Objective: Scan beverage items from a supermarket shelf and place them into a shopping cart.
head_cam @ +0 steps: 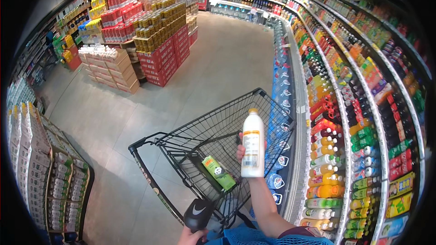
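My right hand is wrapped around a white plastic bottle with a yellow cap and a printed label, upright above the shopping cart. The bottle hides most of this hand. At the bottom edge, my left hand is closed around the lower end of a dark object with a white swoosh. Part of that hand is cut off by the frame. Below and in front of me stands a black wire shopping cart. A green carton with a panda picture lies in its near end, left of the bottle.
Along my right runs a long drinks shelf full of bottles. Large water bottles line its base, close to the cart. Stacked cans and cartons stand ahead left. Another packed display is at the left.
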Available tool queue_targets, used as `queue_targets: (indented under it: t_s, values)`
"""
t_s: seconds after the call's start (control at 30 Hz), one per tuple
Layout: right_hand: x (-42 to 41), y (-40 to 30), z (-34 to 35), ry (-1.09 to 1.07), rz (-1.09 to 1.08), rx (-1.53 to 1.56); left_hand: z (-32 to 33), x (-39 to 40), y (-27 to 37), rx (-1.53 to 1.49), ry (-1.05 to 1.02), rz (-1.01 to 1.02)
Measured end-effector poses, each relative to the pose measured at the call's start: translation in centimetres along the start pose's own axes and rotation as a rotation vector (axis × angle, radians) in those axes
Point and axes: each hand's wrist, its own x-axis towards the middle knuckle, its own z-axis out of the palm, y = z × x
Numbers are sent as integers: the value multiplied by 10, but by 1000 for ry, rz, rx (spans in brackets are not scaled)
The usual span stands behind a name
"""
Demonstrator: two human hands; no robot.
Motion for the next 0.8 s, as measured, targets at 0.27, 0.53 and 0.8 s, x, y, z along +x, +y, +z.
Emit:
queue_targets:
  t_s: [0.27,0.53,0.8]
  values:
    - [-87,53,63,129,-98,-273,-9,3,-2,-15,-485,20]
    - [-136,52,67,-47,-194,-242,16,12,-7,-36,-748,-133]
    - [-200,10,70,-36,-263,-312,53,0,-16,23,-797,-175]
